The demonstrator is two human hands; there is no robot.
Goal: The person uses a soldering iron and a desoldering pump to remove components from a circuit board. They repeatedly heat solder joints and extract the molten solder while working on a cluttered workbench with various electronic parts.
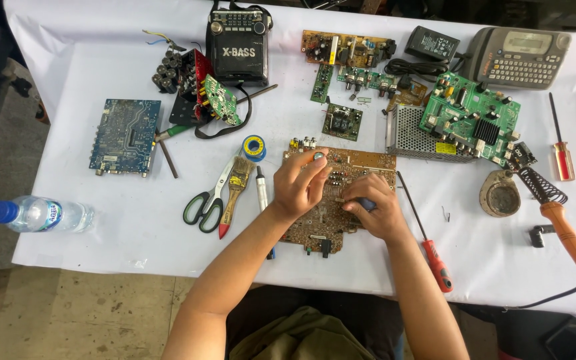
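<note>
Brown circuit board, hands hiding middle, blue tool obscured

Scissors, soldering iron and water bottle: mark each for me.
scissors [206, 202], head view, on the crossing just above the green handles.
soldering iron [566, 229], head view, on the orange handle.
water bottle [45, 215], head view, on the clear body lying on its side.

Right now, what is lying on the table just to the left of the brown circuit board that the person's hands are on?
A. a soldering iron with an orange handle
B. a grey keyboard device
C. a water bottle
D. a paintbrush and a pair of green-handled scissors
D: the paintbrush and the green-handled scissors lie side by side just left of the brown circuit board, beside the left hand.
</note>
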